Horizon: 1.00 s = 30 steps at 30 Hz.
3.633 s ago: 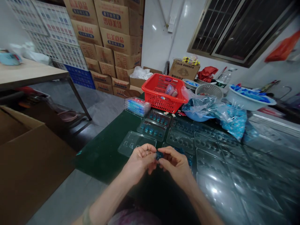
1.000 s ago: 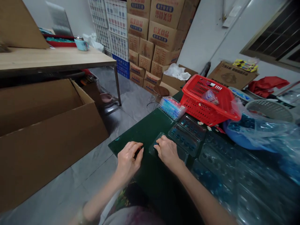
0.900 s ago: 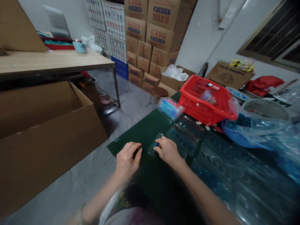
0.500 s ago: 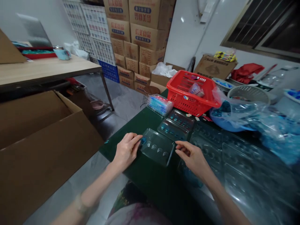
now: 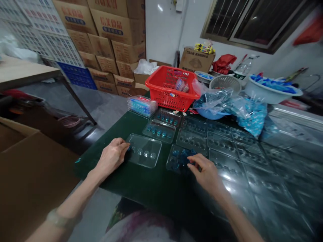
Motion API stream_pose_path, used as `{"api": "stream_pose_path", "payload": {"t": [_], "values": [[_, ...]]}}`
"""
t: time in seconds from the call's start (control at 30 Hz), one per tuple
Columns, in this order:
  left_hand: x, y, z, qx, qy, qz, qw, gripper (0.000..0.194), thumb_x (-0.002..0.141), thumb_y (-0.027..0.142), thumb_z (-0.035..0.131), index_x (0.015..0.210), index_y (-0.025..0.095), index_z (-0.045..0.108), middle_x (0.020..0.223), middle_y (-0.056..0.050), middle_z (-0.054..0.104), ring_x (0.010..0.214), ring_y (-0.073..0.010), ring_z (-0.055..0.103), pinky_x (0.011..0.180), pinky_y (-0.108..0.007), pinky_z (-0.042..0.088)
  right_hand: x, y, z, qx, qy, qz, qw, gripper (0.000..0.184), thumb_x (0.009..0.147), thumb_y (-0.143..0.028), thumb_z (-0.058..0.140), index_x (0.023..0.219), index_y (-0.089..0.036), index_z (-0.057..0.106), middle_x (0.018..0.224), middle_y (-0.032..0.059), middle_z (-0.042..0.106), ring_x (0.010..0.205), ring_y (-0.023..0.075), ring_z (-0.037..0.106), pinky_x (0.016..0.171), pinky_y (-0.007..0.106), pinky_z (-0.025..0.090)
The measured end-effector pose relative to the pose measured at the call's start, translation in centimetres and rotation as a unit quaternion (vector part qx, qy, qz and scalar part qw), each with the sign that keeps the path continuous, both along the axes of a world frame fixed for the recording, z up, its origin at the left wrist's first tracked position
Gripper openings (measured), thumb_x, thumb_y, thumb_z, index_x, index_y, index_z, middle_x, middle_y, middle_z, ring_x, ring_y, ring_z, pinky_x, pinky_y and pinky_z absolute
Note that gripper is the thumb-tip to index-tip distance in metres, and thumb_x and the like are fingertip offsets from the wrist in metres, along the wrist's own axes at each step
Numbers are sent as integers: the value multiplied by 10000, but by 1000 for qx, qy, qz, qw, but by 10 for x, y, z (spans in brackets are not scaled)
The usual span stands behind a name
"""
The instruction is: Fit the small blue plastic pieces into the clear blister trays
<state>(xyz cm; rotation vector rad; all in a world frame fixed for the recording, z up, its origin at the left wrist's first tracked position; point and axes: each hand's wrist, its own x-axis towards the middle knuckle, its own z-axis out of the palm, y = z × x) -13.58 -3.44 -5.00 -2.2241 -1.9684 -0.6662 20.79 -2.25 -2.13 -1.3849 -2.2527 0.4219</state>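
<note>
On the green tabletop (image 5: pixel 146 179) lies a clear plastic tray (image 5: pixel 148 143) with a row of moulded hollows. My left hand (image 5: pixel 114 153) pinches a small blue piece (image 5: pixel 129 148) at the left end of that row. Several hollows to its right look clear. Farther right, another clear tray (image 5: pixel 169 164) holds loose small blue pieces (image 5: pixel 179 155). My right hand (image 5: pixel 204 168) has its thumb and fingers drawn together on a blue piece at the tray's right side; the fingers partly hide it. Behind, a clear tray (image 5: pixel 159 134) carries a row of blue pieces.
Clear trays (image 5: pixel 224 161) spread across the right of the table. A red basket (image 5: pixel 168 95) stands at the back beside a stack of filled clear packs (image 5: pixel 142 107). Blue-filled plastic bags (image 5: pixel 252 114) lie behind the trays. An open carton (image 5: pixel 32 174) is at the left.
The view has swung right. My right hand has gone from the first tray's right edge to the blue pieces in the tray beside it. My left hand stays at the first tray's left end.
</note>
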Motion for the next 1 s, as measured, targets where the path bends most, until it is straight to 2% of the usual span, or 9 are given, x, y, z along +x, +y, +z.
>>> {"api": "stream_pose_path", "payload": {"t": [0.13, 0.23, 0.33, 0.43, 0.5, 0.67, 0.8, 0.9, 1.0], "values": [[14, -12, 9, 88, -43, 69, 993, 256, 778, 270, 479, 1012, 217, 568, 855, -55, 564, 804, -198, 537, 666, -282, 424, -8, -15, -4, 4, -147, -21, 989, 140, 777, -282, 515, 874, -223, 598, 767, 25, 606, 672, 187, 574, 572, 285, 398], [45, -26, 21, 128, -166, 60, 976, 249, 757, 247, 522, 996, 198, 574, 879, -55, 574, 796, -182, 552, 709, -282, 433, -9, -21, -10, -14, -152, -6, 988, 123, 766, -245, 533, 870, -210, 588, 807, 33, 603, 689, 189, 573, 587, 289, 397], [90, -42, 36, 23, -322, -34, 946, 174, 771, 244, 512, 901, 188, 613, 818, -46, 585, 732, -154, 556, 650, -249, 440, -13, -24, -7, -63, -29, 17, 997, 104, 771, -230, 531, 861, -210, 579, 776, 10, 588, 660, 152, 553, 593, 265, 402], [130, -56, 50, -165, -456, -132, 864, 240, 796, 275, 470, 974, 195, 611, 839, -59, 587, 674, -143, 550, 556, -232, 429, -24, -30, 4, -159, 142, 79, 974, 72, 754, -251, 566, 806, -206, 589, 731, -14, 577, 646, 124, 542, 588, 225, 414], [144, -62, 55, -208, -517, -149, 817, 228, 781, 291, 495, 927, 190, 637, 850, -66, 593, 678, -146, 551, 544, -228, 423, -36, -34, 10, -202, 213, 106, 950, 94, 739, -285, 587, 741, -192, 599, 703, -15, 570, 639, 120, 537, 573, 213, 414], [137, -66, 46, -224, -645, -45, 729, 190, 707, 326, 596, 781, 155, 635, 653, -20, 578, 476, -75, 453, 397, -178, 320, -66, -43, 9, -231, 269, 88, 931, 122, 752, -306, 568, 749, -189, 602, 665, -11, 589, 607, 121, 542, 547, 209, 420], [119, -61, 27, -223, -714, 26, 663, 209, 644, 330, 660, 642, 139, 576, 494, 30, 497, 380, -38, 351, 346, -159, 223, -88, -44, 3, -146, 250, 71, 954, 113, 759, -272, 553, 846, -206, 582, 718, -2, 595, 622, 125, 549, 571, 218, 433], [109, -59, 18, -221, -764, 36, 605, 253, 649, 326, 659, 563, 132, 523, 437, 38, 464, 355, -28, 326, 350, -163, 192, -101, -43, 3, -76, 211, 96, 970, 115, 773, -202, 510, 859, -214, 585, 762, 13, 576, 657, 133, 539, 604, 235, 431], [102, -59, 16, -194, -809, 44, 553, 271, 671, 325, 643, 547, 127, 507, 417, 54, 418, 353, -18, 291, 361, -164, 178, -113, -40, 5, -61, 203, 136, 968, 184, 764, -145, 497, 912, -219, 578, 809, 22, 574, 704, 135, 541, 625, 232, 435]]}}
